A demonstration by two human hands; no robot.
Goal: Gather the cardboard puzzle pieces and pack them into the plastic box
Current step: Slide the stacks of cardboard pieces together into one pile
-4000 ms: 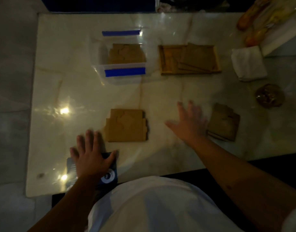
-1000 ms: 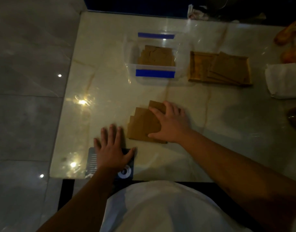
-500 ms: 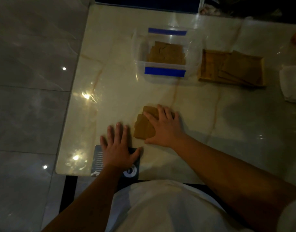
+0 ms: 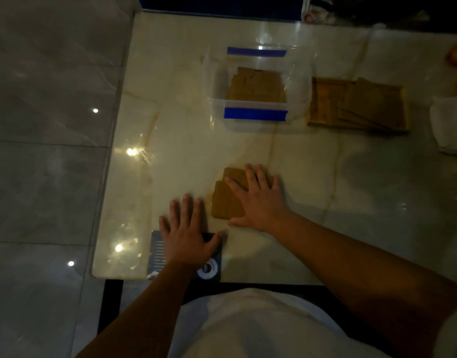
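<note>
A: From the head camera, what is on the table (image 4: 186, 140)?

B: A pale, glossy marble-look top. Near the front edge lies a small pile of flat brown cardboard pieces (image 4: 226, 202), overlapping each other, with stepped, uneven edges.

A: And the hands?

B: The right hand (image 4: 259, 200) lies flat on that pile, fingers spread wide, palm down, covering its right part. It presses on the pieces rather than gripping them. The left hand (image 4: 187, 237) is also flat and spread wide, holding nothing, resting on a dark card (image 4: 211, 270) at the table's front edge, just beside the pile.

A: Where is the box?

B: Farther back, well apart from the hands. It is a clear plastic box (image 4: 255, 85) with 2 blue strips, 1 on its near rim and 1 on its far rim. Inside it sits another layer of brown pieces (image 4: 257, 85), their jigsaw cuts faintly visible.

A: Anything else?

B: Just right of the box is a shallow wooden tray (image 4: 323, 102) with flat brown boards (image 4: 372, 104) leaning in it. A white cloth (image 4: 449, 125) shows at the right edge. The light is dim, so finer detail is hard to tell.
</note>
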